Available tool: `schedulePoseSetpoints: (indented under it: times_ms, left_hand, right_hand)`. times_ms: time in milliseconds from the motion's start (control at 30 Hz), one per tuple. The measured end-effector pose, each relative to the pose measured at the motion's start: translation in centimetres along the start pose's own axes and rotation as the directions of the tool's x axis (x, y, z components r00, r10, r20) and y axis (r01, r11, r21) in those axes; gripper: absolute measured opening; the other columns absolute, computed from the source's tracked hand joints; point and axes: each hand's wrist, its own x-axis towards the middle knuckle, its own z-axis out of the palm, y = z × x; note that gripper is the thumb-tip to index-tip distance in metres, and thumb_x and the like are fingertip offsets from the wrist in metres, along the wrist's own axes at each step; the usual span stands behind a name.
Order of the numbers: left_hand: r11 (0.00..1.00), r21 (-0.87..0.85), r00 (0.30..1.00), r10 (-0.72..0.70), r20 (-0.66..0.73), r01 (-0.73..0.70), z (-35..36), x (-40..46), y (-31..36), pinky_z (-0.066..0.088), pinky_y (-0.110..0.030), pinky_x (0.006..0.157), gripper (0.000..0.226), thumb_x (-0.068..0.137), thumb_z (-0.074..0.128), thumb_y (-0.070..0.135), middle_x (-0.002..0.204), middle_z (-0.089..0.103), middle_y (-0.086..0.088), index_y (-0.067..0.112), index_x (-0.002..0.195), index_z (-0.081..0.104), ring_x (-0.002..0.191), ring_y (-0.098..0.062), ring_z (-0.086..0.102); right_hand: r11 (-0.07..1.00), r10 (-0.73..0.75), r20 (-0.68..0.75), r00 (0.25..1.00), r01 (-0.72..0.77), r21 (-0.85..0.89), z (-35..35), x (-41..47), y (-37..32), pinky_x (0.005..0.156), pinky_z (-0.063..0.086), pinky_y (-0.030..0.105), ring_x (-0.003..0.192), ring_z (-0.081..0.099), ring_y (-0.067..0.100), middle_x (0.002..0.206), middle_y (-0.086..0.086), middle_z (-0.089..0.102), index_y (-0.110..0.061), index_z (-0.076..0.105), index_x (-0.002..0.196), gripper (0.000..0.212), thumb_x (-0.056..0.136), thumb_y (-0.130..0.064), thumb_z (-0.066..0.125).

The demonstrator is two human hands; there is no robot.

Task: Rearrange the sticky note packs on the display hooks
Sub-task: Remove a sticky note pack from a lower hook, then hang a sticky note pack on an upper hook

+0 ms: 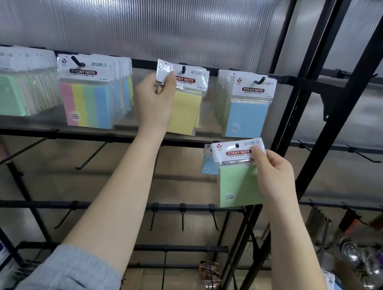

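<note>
A yellow sticky note pack (187,108) hangs on the middle hook (183,69) of the top rail. My left hand (154,100) pinches its white header card at the left edge. Lower right, my right hand (274,172) grips a green sticky note pack (239,183) by the header, held free in front of the rack. A stack of blue packs (247,119) hangs on the hook to the right, multicolour striped packs (87,102) to the left, and green packs (5,95) at the far left.
A small blue pack (208,167) hangs on the second rail behind the green one. Several bare black hooks (91,154) stick out from the lower rails. A black upright frame (324,85) stands to the right. Boxes and wrapped goods (358,267) lie at the lower right.
</note>
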Motion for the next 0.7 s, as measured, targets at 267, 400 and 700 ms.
schedulePoseSetpoints:
  times_ms: [267,400,700]
  left_hand:
    - [0.981,0.187,0.999,-0.047,-0.027,0.051,0.6,0.7,-1.1,0.025,-0.015,0.046,0.032,0.092,0.056,0.036,0.061,0.042,0.010,0.006,0.081,0.059,0.051,-0.001,0.034]
    - [0.956,0.288,0.998,-0.043,-0.054,0.057,0.8,1.2,-1.3,0.026,-0.015,0.046,0.034,0.090,0.059,0.041,0.065,0.041,0.007,0.013,0.072,0.049,0.056,-0.006,0.032]
    - [0.929,0.356,0.983,-0.033,-0.182,0.097,0.0,0.0,-1.6,0.032,-0.006,0.062,0.020,0.088,0.060,0.038,0.101,0.056,0.003,0.020,0.096,0.054,0.079,-0.001,0.048]
  right_hand:
    - [1.000,-0.021,0.030,0.999,0.021,-0.015,0.3,0.8,-0.1,0.057,0.034,0.024,0.050,0.049,-0.009,0.064,-0.020,0.067,-0.024,0.068,0.068,0.034,0.095,-0.036,0.051]
    - [1.000,-0.019,0.055,0.998,0.020,-0.010,0.2,1.2,0.0,0.058,0.035,0.025,0.051,0.050,-0.009,0.066,-0.019,0.068,-0.023,0.068,0.071,0.032,0.095,-0.036,0.051]
    - [1.000,-0.030,0.133,0.991,0.030,0.004,-0.5,1.6,0.5,0.057,0.034,0.023,0.050,0.051,-0.011,0.066,-0.021,0.067,-0.024,0.068,0.073,0.031,0.095,-0.036,0.050]
